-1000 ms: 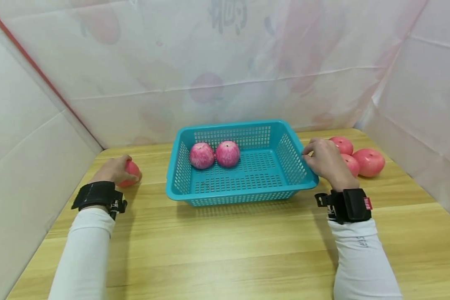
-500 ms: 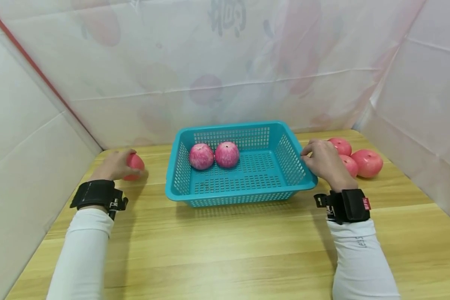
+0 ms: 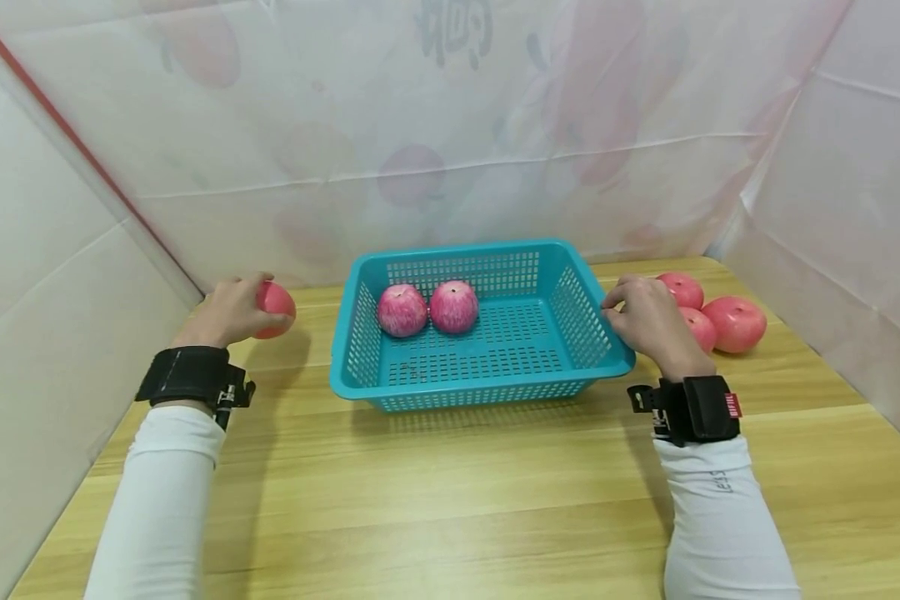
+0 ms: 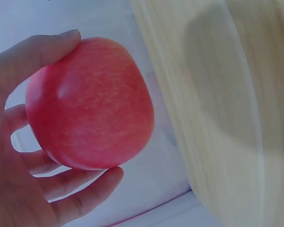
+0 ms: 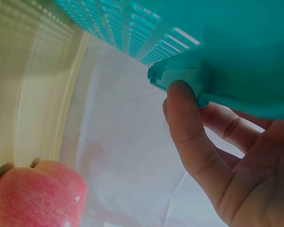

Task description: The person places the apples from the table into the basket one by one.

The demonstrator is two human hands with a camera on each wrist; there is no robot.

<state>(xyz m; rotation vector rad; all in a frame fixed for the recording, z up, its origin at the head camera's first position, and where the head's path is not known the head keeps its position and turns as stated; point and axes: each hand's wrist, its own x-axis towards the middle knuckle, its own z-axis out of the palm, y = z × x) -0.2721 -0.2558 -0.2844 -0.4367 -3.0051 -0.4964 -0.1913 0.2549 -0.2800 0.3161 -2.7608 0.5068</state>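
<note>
On the left side, my left hand [image 3: 227, 315] grips a red apple [image 4: 92, 104] between thumb and fingers, held above the wooden table. A turquoise plastic basket [image 3: 480, 392] with latticed walls stands in the middle. Two pink-red streaked apples [image 3: 402, 312] sit side by side in its left half. My right hand [image 3: 648, 321] pinches the rim at the basket's right end; in the right wrist view the thumb [image 5: 184, 113] presses the rim's outer side while fingers curl over it.
Several red apples [image 3: 735, 324] lie together on the table just right of my right hand, one partly hidden by it. White printed sheeting [image 3: 270, 125] walls in the back and both sides of the wooden table [image 3: 450, 500].
My left hand has lifted the red apple from the table, moving it up and slightly toward the back. The right hand and the basket have stayed in place.
</note>
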